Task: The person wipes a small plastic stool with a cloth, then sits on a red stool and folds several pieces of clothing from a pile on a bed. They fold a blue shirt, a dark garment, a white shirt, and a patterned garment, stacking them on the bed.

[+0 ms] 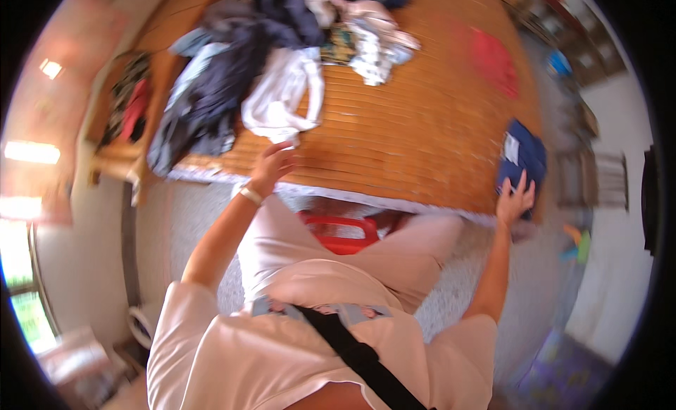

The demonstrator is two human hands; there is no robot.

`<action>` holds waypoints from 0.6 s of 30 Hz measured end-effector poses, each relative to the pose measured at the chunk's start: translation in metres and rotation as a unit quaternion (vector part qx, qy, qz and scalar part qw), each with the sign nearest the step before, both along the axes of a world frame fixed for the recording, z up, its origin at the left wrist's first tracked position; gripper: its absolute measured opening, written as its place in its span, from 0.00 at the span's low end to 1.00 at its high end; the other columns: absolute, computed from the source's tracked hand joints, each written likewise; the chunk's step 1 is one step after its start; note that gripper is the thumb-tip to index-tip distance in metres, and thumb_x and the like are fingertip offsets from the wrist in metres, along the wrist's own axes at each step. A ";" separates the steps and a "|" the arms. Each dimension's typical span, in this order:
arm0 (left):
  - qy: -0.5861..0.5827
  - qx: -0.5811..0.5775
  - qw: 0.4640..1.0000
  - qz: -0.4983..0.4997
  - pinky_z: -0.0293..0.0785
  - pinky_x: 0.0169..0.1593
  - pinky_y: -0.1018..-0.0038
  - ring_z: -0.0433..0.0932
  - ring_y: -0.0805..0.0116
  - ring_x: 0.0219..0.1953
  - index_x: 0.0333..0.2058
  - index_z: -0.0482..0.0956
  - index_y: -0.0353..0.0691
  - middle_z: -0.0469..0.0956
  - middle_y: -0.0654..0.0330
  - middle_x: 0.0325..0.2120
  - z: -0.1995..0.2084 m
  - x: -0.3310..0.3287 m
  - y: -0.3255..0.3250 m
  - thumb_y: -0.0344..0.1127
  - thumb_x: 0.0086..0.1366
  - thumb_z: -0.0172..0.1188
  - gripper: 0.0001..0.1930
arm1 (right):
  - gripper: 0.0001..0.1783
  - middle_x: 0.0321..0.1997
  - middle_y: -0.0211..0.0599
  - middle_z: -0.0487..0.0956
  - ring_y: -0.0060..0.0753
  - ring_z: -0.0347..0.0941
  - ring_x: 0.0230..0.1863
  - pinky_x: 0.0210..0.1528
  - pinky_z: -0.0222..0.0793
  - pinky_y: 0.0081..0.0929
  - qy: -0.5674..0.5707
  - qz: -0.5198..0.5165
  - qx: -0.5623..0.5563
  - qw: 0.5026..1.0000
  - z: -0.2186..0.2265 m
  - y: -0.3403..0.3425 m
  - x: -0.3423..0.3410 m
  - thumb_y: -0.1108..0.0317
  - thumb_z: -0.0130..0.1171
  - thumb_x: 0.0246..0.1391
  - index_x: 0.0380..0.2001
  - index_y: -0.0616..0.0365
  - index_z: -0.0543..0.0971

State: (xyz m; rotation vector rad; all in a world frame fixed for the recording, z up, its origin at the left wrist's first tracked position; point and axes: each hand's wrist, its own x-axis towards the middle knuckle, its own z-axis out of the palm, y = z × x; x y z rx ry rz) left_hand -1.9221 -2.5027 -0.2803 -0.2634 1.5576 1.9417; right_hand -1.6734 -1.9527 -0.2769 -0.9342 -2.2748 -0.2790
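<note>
A white garment (pixel 274 93) lies loosely at the near edge of a clothes heap, its bottom tip close to me. My left hand (pixel 271 169) is at that tip, fingers apart and slightly bent, the upper ones touching or nearly touching the cloth. Far to the right, a folded navy garment (pixel 524 156) with a pale patch rests at the corner of the slatted mat (pixel 408 135). On its near end lies my right hand (pixel 514 199), fingers spread over the fabric. The underside of the navy garment is hidden.
Dark clothes (pixel 211 93) are heaped at the far left, beside a white patterned garment (pixel 370 54). A red cloth (pixel 493 61) lies flat at the far right. A red plastic stool (pixel 341 232) shows between my legs. A wooden chair (pixel 598 179) stands at right.
</note>
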 end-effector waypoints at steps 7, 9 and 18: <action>0.546 -0.479 0.680 0.098 0.70 0.43 0.64 0.73 0.59 0.37 0.43 0.74 0.38 0.74 0.55 0.35 -0.010 -0.065 -0.049 0.28 0.49 0.61 0.20 | 0.26 0.62 0.54 0.60 0.55 0.56 0.60 0.61 0.52 0.45 -0.101 -0.006 -0.098 0.990 -0.043 0.026 0.013 0.54 0.57 0.52 0.54 0.46 0.71; 0.550 -0.512 0.640 0.157 0.59 0.55 0.57 0.62 0.53 0.54 0.48 0.70 0.46 0.67 0.53 0.48 0.012 -0.084 -0.059 0.28 0.43 0.62 0.28 | 0.27 0.63 0.56 0.58 0.56 0.54 0.62 0.62 0.51 0.46 -0.076 -0.037 -0.086 0.993 -0.041 0.011 0.008 0.55 0.56 0.53 0.57 0.47 0.68; 0.357 -0.664 0.638 0.158 0.68 0.53 0.60 0.67 0.45 0.52 0.59 0.60 0.47 0.69 0.52 0.51 0.029 -0.146 -0.139 0.35 0.45 0.65 0.39 | 0.36 0.64 0.58 0.56 0.58 0.50 0.64 0.64 0.44 0.48 -0.011 0.097 -0.214 0.972 -0.054 -0.105 -0.007 0.63 0.58 0.49 0.62 0.50 0.60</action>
